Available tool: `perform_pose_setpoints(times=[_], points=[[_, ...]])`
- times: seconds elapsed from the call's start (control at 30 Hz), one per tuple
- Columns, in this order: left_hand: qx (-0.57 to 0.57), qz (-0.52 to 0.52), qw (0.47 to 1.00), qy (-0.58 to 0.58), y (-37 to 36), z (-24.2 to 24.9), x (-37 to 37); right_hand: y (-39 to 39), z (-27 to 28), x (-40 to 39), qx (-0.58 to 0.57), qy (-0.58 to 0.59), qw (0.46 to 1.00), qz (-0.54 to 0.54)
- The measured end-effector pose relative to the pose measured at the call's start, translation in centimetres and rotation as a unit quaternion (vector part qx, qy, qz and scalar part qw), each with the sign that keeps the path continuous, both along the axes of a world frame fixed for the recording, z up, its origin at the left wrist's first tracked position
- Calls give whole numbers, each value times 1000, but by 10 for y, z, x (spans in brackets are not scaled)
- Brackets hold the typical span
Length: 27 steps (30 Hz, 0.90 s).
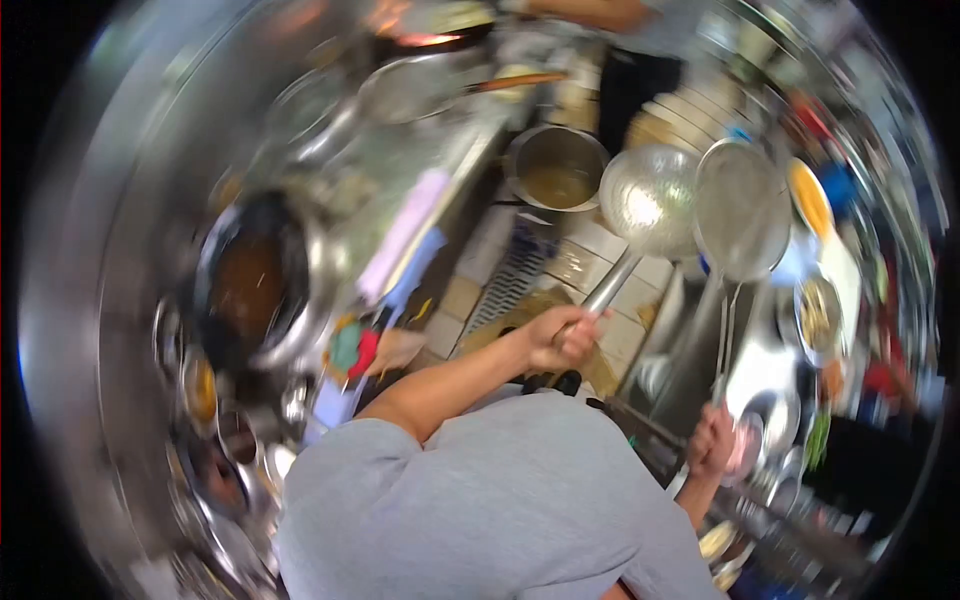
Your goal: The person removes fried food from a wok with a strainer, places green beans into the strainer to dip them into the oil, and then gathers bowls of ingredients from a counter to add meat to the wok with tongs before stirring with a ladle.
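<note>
My left hand (565, 338) is closed round the tubular handle of a wide metal perforated ladle (648, 195). Its round bowl looks dotted with holes and shines in the middle. Further right, my right hand (711, 441) grips the thin wire handle of a round mesh strainer (742, 208). The heads of both tools are raised side by side above the floor and the right counter, their rims close together or overlapping. Blur hides whether they touch. Nothing can be made out lying in the strainer.
Below and ahead, a deep pot (557, 170) holds yellowish liquid. On the left stand a wok (250, 285) of brown liquid and a counter with folded cloths (405, 235). The right counter carries a bowl of pale pieces (818, 315). Another person (645, 70) stands ahead.
</note>
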<state>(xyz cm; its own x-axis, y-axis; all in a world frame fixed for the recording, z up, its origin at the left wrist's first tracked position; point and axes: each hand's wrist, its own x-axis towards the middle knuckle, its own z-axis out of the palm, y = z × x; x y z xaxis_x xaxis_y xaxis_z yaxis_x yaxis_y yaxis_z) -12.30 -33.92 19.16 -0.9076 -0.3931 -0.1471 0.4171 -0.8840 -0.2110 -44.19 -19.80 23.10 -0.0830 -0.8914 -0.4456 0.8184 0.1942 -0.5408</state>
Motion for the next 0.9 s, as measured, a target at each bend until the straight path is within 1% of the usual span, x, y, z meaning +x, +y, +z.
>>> perform_pose_setpoints(times=[0.03,0.07,0.13,0.2,0.23,0.27,0.3,0.37,0.4,0.43,0.47,0.5,0.53,0.57,0.6,0.63,0.67,0.7,0.73,0.77,0.83,0.87,0.9], points=[[-16,50,998,-22,21,-7,36,-10,-3,20,11,-5,998,60],[-31,85,995,-43,44,-13,70,-23,-5,39,33,20,989,143],[-34,180,975,-128,70,-7,116,-74,-4,80,64,-29,953,296],[14,282,946,-161,82,-9,155,-122,-15,130,21,50,909,414],[24,330,929,-164,79,-14,171,-148,-18,165,0,142,892,429],[0,371,914,-166,73,-23,187,-173,-16,205,-22,233,868,438],[-22,408,897,-167,63,-34,202,-196,-12,243,-81,256,844,465],[1,468,873,-137,31,-61,230,-242,-4,318,-202,297,790,496],[12,490,861,-139,13,-69,245,-255,4,351,-201,267,785,522],[22,510,848,-142,-1,-75,257,-267,-2,381,-186,261,795,514],[23,506,851,-137,-13,-80,268,-285,-24,407,-278,373,744,480],[42,528,840,-119,-25,-82,279,-299,-53,433,-478,494,658,306],[61,549,827,-102,-33,-85,289,-296,-32,445,-381,570,633,359],[61,543,832,-101,-35,-89,296,-299,-42,456,-429,602,603,298],[47,555,825,-97,-37,-94,302,-305,-55,463,-436,632,575,282],[33,566,818,-94,-41,-95,303,-305,-62,467,-432,651,558,280],[38,559,823,-96,-43,-97,300,-302,-69,468,-425,668,542,281],[50,569,814,-108,-43,-95,295,-297,-76,469,-402,695,517,297],[60,581,802,-123,-43,-91,292,-294,-82,466,-396,695,521,298],[52,590,787,-172,-46,-88,287,-289,-87,464,-392,713,485,322],[55,591,788,-165,-52,-87,283,-279,-97,455,-382,744,414,359],[55,591,790,-153,-59,-86,280,-272,-102,449,-369,744,391,397],[71,605,775,-166,-65,-99,286,-267,-101,440,-345,748,371,429]])
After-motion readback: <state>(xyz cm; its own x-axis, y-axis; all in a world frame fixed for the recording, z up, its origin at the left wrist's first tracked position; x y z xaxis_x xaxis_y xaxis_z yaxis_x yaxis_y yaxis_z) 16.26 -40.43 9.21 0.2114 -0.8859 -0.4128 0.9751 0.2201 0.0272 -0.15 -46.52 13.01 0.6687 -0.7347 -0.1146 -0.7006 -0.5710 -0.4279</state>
